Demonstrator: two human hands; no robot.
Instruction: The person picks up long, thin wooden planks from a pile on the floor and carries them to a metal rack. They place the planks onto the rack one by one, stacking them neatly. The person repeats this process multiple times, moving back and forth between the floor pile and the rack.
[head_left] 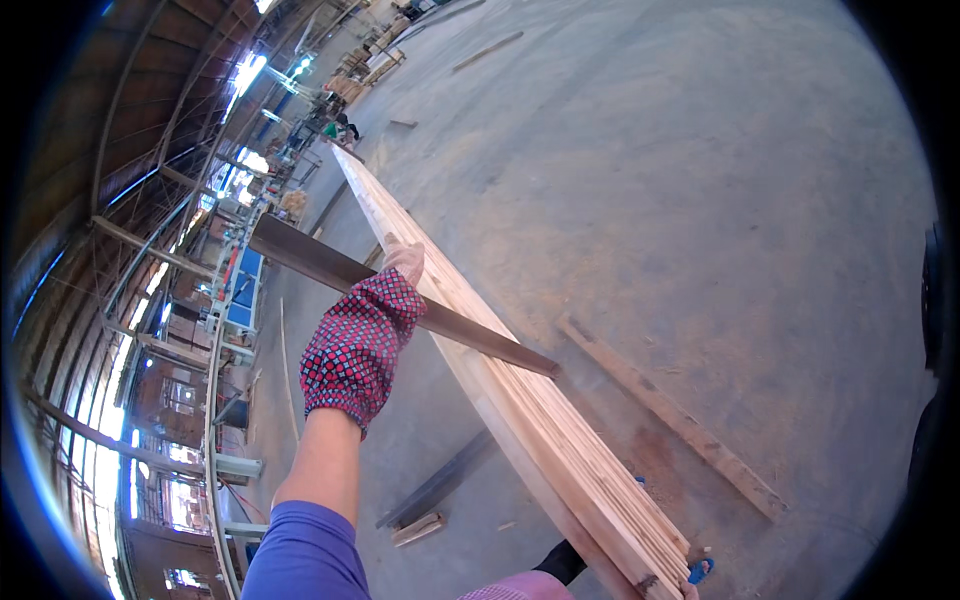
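Note:
A long bundle of pale wooden strips (540, 420) runs from the lower right up to the far left, its near end cut off at the bottom edge. My left hand (372, 330), in a red and blue patterned glove, lies on top of the bundle about halfway along, with the fingertips curled over its far edge. My left forearm and a purple sleeve come up from the bottom edge. My right hand is out of the picture. A foot in a blue sandal (702, 571) shows below the bundle's near end.
A dark metal beam (300, 258) crosses under the bundle. On the dusty concrete floor lie a long plank (670, 412), a dark bar (440, 482) and a small wood block (418, 529). A machine with blue panels (242, 290) stands at the left. A person in green (335, 128) is far off.

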